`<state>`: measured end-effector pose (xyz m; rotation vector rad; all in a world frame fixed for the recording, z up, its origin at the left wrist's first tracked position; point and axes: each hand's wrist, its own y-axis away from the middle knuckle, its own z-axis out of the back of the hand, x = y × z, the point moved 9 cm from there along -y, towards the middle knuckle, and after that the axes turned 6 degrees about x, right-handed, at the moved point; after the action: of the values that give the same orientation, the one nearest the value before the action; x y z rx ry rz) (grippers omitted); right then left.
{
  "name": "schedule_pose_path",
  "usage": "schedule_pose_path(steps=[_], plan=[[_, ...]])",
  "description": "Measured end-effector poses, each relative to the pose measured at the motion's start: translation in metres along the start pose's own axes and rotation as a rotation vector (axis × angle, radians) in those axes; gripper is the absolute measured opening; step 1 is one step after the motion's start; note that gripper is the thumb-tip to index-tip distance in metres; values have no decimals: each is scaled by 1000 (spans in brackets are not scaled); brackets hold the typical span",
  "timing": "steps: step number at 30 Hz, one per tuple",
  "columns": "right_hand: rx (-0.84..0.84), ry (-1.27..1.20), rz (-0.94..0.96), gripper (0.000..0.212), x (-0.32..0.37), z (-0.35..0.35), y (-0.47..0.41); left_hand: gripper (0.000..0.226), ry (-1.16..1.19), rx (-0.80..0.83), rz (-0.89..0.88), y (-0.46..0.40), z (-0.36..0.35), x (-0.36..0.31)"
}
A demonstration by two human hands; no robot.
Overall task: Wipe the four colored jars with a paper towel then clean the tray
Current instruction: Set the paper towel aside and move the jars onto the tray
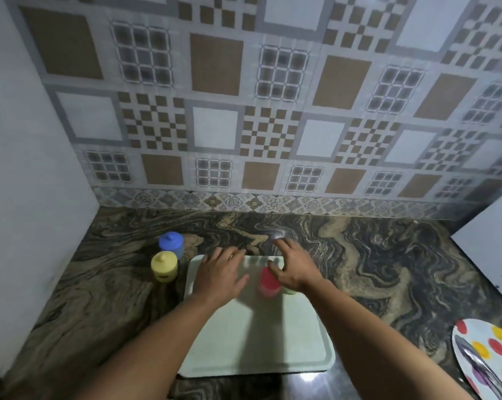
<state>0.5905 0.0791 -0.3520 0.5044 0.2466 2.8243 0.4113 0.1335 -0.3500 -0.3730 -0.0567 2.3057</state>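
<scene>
At the lower centre of the frame a pale tray lies on the dark marbled counter, and both forearms reach over it toward its far end. The left hand hovers flat over the tray's upper-left corner, fingers straight and spread, a ring on one finger, holding nothing. The right hand is spread above the red jar, which stands on the tray near its far edge; its thumb lies at the jar's top, but blur hides whether it is touching. Just right of the red jar, a sliver of a pale greenish jar shows under the right wrist. Off the tray, to its left, the yellow jar stands on the counter with the blue jar right behind it. At the lower right edge sits a spotted plate with metal tongs on it.
</scene>
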Motion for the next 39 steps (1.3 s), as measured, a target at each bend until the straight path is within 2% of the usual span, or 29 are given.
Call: schedule_pose_path(steps=[3, 5, 8, 14, 18, 21, 26, 31, 33, 36, 39], plan=[[24, -1, 117, 56, 57, -10, -26, 52, -72, -80, 77, 13, 33, 50], [93, 28, 183, 53, 96, -24, -42, 47, -107, -110, 160, 27, 48, 84], [232, 82, 242, 65, 149, -50, -62, 51, -117, -87, 273, 51, 53, 129], [370, 111, 359, 86, 230, -78, -103, 61, -59, 102, 297, 71, 30, 166], [488, 259, 349, 93, 239, -95, -116, 65, -16, 165, 311, 68, 18, 165], [466, 297, 342, 91, 241, -102, -119, 63, 10, 156, 340, 68, 16, 171], [306, 128, 294, 61, 247, -96, -118, 54, 30, 174, 362, 73, 12, 177], [279, -39, 259, 53, 237, -82, -108, 61, 64, 113, 372, 77, 24, 179], [234, -52, 232, 59, 225, -63, -103, 67, 87, 77, 364, 75, 31, 177], [189, -14, 181, 73, 195, -37, -93, 62, 81, 51, 297, 63, 36, 160], [210, 56, 111, 75, 161, -21, -77, 59, 51, 55, 209, 46, 36, 130]])
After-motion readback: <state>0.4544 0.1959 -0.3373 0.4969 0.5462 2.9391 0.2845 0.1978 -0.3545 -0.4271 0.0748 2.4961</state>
